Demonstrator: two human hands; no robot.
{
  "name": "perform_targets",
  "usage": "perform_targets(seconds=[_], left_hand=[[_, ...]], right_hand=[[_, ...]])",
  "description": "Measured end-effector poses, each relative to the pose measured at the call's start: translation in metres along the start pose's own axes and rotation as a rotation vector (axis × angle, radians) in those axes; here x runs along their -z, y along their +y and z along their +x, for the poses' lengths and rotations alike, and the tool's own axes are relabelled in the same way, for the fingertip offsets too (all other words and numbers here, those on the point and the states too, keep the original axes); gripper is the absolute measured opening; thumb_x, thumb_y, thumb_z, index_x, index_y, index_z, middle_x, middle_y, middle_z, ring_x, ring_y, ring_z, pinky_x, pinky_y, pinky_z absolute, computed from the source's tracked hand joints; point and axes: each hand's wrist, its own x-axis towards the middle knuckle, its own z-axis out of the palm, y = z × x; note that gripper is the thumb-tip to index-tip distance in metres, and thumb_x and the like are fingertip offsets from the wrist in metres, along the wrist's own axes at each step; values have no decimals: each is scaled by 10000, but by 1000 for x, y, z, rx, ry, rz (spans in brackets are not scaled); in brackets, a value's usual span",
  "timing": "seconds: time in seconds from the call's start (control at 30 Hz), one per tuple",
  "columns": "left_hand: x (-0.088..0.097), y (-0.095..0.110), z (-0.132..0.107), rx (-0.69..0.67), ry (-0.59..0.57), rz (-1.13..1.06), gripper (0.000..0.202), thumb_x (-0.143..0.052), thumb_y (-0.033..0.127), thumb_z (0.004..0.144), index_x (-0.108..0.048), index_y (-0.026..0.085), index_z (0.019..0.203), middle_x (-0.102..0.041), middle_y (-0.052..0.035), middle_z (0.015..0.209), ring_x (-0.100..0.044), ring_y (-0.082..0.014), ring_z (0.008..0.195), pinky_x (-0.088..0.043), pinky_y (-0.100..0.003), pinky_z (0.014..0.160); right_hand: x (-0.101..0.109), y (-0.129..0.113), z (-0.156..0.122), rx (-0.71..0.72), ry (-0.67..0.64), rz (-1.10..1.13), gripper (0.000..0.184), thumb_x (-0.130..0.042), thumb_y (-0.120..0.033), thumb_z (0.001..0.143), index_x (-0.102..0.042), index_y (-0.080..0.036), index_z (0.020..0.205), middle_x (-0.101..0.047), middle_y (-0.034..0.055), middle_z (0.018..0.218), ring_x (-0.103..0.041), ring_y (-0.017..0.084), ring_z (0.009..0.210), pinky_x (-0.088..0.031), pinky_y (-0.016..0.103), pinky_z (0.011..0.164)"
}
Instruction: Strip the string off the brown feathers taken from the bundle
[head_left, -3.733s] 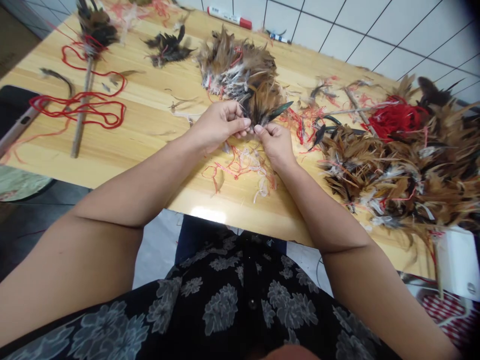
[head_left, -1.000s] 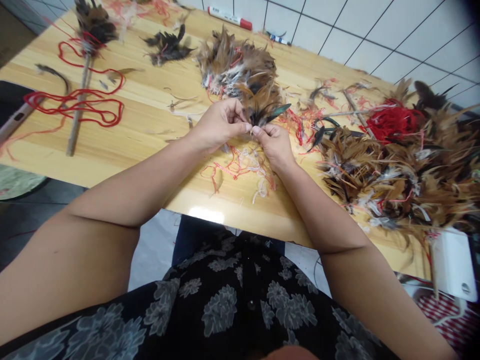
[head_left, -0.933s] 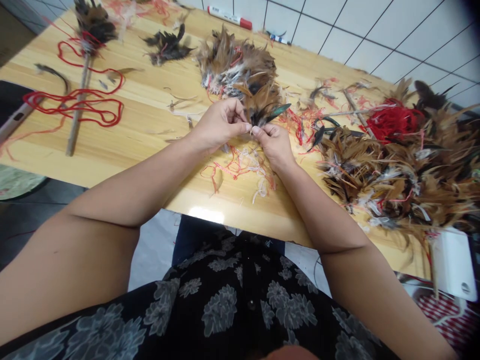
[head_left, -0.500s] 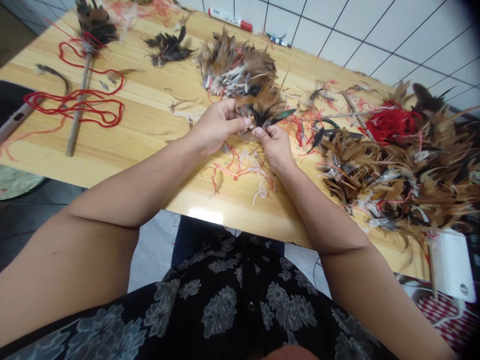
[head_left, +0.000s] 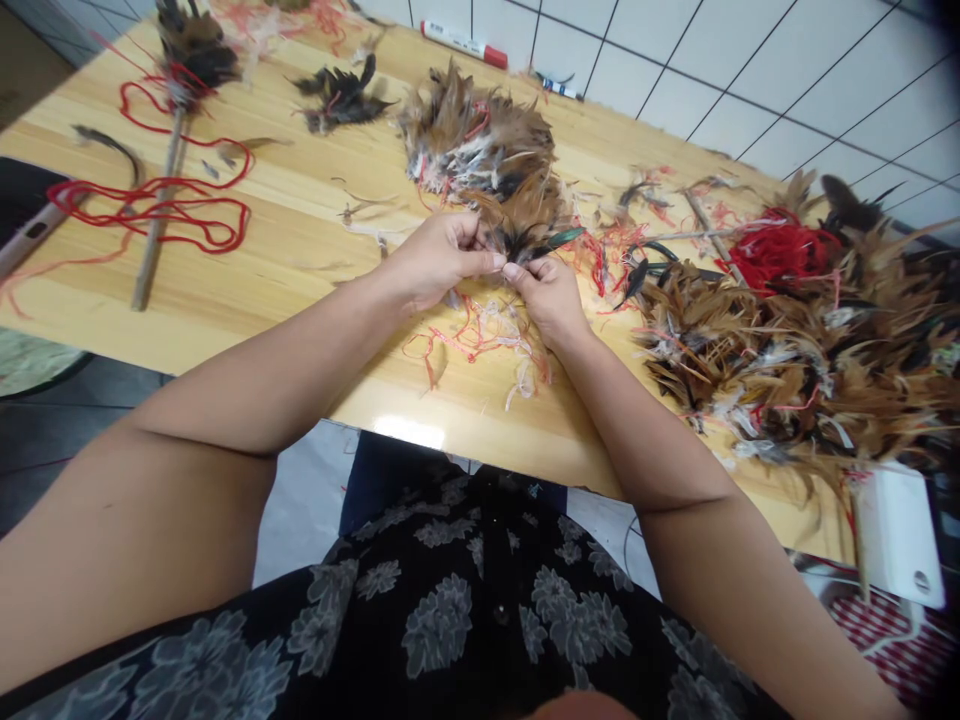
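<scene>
Both thumbs have come closer together since half a second ago, and the small feather bunch (head_left: 529,222) now leans lower. Left hand (head_left: 442,255) and right hand (head_left: 553,297) each have a narrow, closed grip on its near end, thumbs almost touching; the exact spot under the fingertips is hidden. It is over the middle of the tabletop (head_left: 300,170), just near of a brown feather heap (head_left: 480,135). Red and white scraps (head_left: 471,353) lie nearer, a larger feather pile (head_left: 810,350) spreads right, and a stick (head_left: 148,262) with red cord (head_left: 196,210) lies left
</scene>
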Motion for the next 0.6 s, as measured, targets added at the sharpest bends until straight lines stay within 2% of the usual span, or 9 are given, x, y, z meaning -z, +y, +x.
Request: perform_targets(seconds=[0.1,0.27,0.33,0.47,0.6], left_hand=[[3,-2,2,14,-3,20,389,-1114,165,804,-728,186,843,-743,-14,791,-711,-174,721,-545,-314,710],[6,-4,4,65,-82,16,405,-1131,233,808,-730,188,843,-736,-24,743,-664,-158,630,-499,-304,619],[4,-2,4,74,-73,43,373,-1097,209,834,-725,184,825,-727,-25,727,-658,-153,625,-494,-296,608],[0,0,1,69,-29,60,322,-1044,155,875,-723,176,858,-722,-20,750,-714,-165,687,-566,-310,687],[-3,2,-1,62,-48,70,269,-1005,76,836,-757,173,878,-726,-9,760,-727,-177,681,-573,-317,686]], right_hand=[[0,1,1,3,-14,-15,710,-1037,-693,829,-506,-253,662,-423,-56,688,-404,136,742,-383,312,702],[2,10,5,58,-38,-99,536,-976,-549,947,-621,-228,707,-551,-39,758,-492,146,789,-400,311,771],[4,10,4,87,-55,-152,455,-939,-462,987,-654,-226,721,-582,-30,785,-523,157,808,-422,318,808],[7,4,0,158,-122,-306,312,-859,-314,1009,-716,-234,743,-647,0,826,-592,200,877,-494,354,929],[6,1,-3,193,-150,-402,300,-800,-257,1020,-725,-241,730,-713,41,873,-651,243,954,-541,405,1031]])
